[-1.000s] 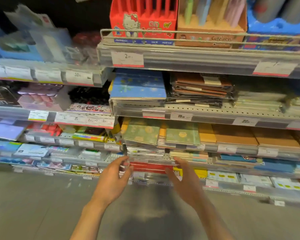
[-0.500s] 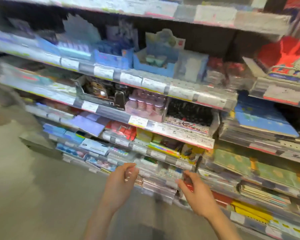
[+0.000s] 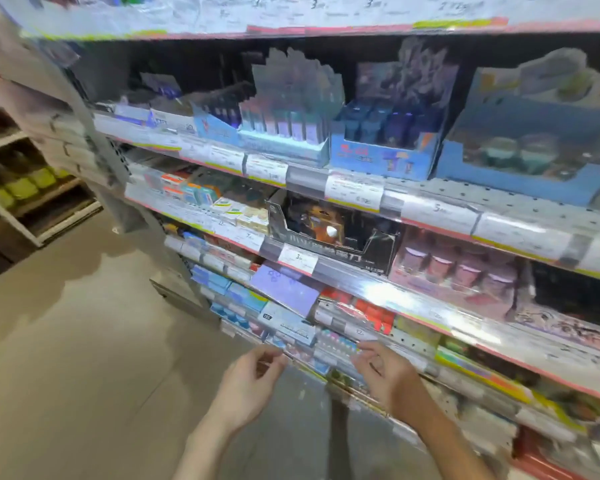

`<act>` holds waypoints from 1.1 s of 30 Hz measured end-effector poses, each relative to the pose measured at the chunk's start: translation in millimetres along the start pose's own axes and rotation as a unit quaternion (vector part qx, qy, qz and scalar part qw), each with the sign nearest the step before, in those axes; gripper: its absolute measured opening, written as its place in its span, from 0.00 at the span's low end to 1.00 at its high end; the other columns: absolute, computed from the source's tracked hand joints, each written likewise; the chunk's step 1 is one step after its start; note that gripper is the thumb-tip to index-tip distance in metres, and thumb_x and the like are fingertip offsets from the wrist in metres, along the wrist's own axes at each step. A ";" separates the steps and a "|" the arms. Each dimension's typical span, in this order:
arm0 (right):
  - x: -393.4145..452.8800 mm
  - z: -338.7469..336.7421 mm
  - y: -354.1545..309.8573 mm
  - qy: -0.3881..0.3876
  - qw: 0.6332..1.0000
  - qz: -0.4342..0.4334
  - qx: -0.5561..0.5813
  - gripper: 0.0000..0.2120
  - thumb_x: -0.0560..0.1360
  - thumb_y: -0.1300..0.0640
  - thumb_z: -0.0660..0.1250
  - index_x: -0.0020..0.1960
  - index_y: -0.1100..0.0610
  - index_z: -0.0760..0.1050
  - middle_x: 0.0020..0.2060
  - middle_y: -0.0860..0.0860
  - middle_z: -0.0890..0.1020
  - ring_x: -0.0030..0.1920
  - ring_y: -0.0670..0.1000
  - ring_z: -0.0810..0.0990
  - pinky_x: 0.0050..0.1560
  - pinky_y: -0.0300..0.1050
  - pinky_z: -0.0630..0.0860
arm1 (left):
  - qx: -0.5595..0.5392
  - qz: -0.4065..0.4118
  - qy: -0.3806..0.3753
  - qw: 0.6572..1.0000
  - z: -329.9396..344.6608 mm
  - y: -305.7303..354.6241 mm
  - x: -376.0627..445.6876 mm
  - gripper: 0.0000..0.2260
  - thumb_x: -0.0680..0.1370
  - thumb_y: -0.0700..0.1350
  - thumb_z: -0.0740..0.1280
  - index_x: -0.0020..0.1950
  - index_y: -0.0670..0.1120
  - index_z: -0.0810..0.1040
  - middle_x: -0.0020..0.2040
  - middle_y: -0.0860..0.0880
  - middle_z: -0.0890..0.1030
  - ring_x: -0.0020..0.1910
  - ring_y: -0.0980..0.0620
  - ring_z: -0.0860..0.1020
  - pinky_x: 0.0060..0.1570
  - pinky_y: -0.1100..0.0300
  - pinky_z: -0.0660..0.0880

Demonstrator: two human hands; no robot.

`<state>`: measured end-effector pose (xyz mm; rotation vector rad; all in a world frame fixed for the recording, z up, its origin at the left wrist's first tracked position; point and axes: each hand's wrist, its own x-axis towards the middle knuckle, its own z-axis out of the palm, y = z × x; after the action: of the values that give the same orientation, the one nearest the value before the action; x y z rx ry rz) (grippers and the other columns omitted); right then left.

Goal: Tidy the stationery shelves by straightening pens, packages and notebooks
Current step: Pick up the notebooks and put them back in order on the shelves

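Stationery shelves run from upper left to lower right, blurred by motion. My left hand point(image 3: 248, 384) and my right hand point(image 3: 383, 370) hover side by side in front of a low shelf of small packages point(image 3: 333, 344). Both hands have loosely curled fingers and hold nothing. A tilted purple notebook point(image 3: 284, 289) and a white-blue box point(image 3: 290, 323) lie just above the hands. Higher up sit a black display box point(image 3: 329, 233), pink jars point(image 3: 458, 271) and blue display boxes point(image 3: 381, 150).
Grey floor point(image 3: 84, 358) spreads to the left of the shelving. Another shelf unit with green items point(image 3: 25, 185) stands at the far left. Price labels point(image 3: 297, 258) line each shelf edge. More packages fill the lower right shelves point(image 3: 482, 372).
The view has swung left and up along the shelves, away from the notebooks. Both hands stayed low in front, now before small packages, fingers more curled.
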<state>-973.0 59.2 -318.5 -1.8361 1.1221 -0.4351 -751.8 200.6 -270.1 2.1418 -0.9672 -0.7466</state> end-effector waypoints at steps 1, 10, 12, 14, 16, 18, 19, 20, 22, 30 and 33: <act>14.8 11.5 -5.7 -0.003 1.000 0.000 -0.004 0.05 0.76 0.47 0.70 0.51 0.39 0.75 0.43 0.42 0.84 0.42 0.45 0.84 0.53 0.46 0.80 | 0.004 -0.002 0.004 1.000 -10.4 -4.9 16.6 0.07 0.77 0.54 0.69 0.51 0.53 0.82 0.44 0.59 0.85 0.43 0.64 0.81 0.51 0.62 0.77; 96.4 75.3 -39.2 -0.003 0.995 0.095 -0.024 0.12 0.79 0.45 0.64 0.38 0.45 0.73 0.32 0.42 0.77 0.35 0.41 0.76 0.45 0.47 0.75 | -0.109 -0.013 -0.005 0.994 -55.2 -39.9 146.9 0.07 0.77 0.50 0.67 0.53 0.51 0.81 0.42 0.55 0.85 0.44 0.53 0.83 0.54 0.54 0.77; 110.2 89.6 -33.0 0.031 0.992 0.120 0.012 0.14 0.73 0.38 0.63 0.42 0.46 0.79 0.35 0.45 0.82 0.37 0.46 0.80 0.47 0.53 0.80 | -0.117 -0.010 -0.023 0.993 -58.5 -47.4 180.7 0.06 0.79 0.44 0.66 0.53 0.49 0.81 0.44 0.51 0.86 0.45 0.52 0.83 0.53 0.54 0.77; 122.6 103.6 -25.8 0.056 0.989 0.137 0.033 0.12 0.70 0.38 0.60 0.42 0.39 0.80 0.35 0.43 0.83 0.38 0.47 0.81 0.46 0.52 0.81 | -0.091 0.013 -0.059 0.994 -60.3 -56.2 212.0 0.08 0.80 0.45 0.63 0.53 0.49 0.82 0.47 0.53 0.85 0.45 0.55 0.82 0.52 0.55 0.77; 131.2 116.2 -24.5 0.090 0.982 0.164 0.030 0.09 0.72 0.43 0.61 0.38 0.38 0.79 0.33 0.44 0.82 0.38 0.49 0.81 0.45 0.53 0.81 | -0.031 0.035 -0.069 0.997 -62.3 -64.0 240.8 0.11 0.79 0.51 0.61 0.54 0.51 0.81 0.51 0.56 0.84 0.49 0.54 0.81 0.55 0.54 0.77; 134.3 124.8 -44.0 0.133 0.970 0.202 0.031 0.09 0.76 0.49 0.64 0.39 0.44 0.79 0.37 0.47 0.84 0.41 0.53 0.83 0.47 0.55 0.81 | 0.038 0.071 -0.058 0.995 -61.7 -72.0 266.1 0.09 0.79 0.48 0.60 0.50 0.50 0.80 0.47 0.55 0.83 0.46 0.52 0.79 0.49 0.57 0.75; 137.8 132.1 -47.0 0.141 0.965 0.220 0.034 0.08 0.79 0.52 0.65 0.42 0.47 0.80 0.41 0.50 0.85 0.43 0.54 0.84 0.48 0.53 0.80 | 0.063 0.087 -0.069 0.992 -62.1 -73.2 279.0 0.09 0.80 0.44 0.60 0.45 0.50 0.80 0.41 0.54 0.82 0.42 0.52 0.78 0.44 0.59 0.74; 140.4 138.2 -53.8 0.146 0.960 0.236 0.031 0.07 0.80 0.53 0.65 0.46 0.51 0.80 0.44 0.51 0.85 0.46 0.53 0.84 0.47 0.47 0.79 | 0.071 0.106 -0.073 0.989 -59.4 -75.7 293.7 0.12 0.80 0.41 0.60 0.41 0.49 0.80 0.36 0.53 0.80 0.39 0.51 0.76 0.39 0.60 0.72; 146.0 150.4 -64.5 0.174 0.949 0.261 0.037 0.07 0.80 0.52 0.65 0.50 0.54 0.80 0.46 0.49 0.84 0.49 0.51 0.83 0.43 0.39 0.73 | 0.077 0.116 -0.075 0.987 -48.4 -89.7 319.3 0.11 0.79 0.38 0.61 0.44 0.47 0.81 0.38 0.51 0.81 0.41 0.50 0.76 0.40 0.59 0.76; 162.7 182.5 -80.0 0.242 0.906 0.316 0.144 0.13 0.81 0.55 0.65 0.63 0.57 0.73 0.51 0.47 0.81 0.53 0.48 0.78 0.52 0.39 0.72 | -0.011 0.069 -0.181 0.981 -52.6 -82.5 323.9 0.11 0.78 0.37 0.65 0.58 0.49 0.75 0.57 0.44 0.82 0.52 0.42 0.81 0.54 0.48 0.78; 168.4 189.4 -76.2 0.251 0.893 0.336 0.163 0.16 0.80 0.55 0.66 0.66 0.59 0.72 0.56 0.51 0.83 0.60 0.54 0.80 0.60 0.46 0.73 | -0.047 0.065 -0.211 0.974 -57.5 -82.5 323.9 0.13 0.79 0.35 0.65 0.58 0.51 0.73 0.55 0.47 0.82 0.51 0.47 0.80 0.54 0.51 0.78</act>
<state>-717.2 29.2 -379.1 -0.9627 1.8159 -0.6484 -494.0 3.6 -369.1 1.8518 -1.2473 -1.1851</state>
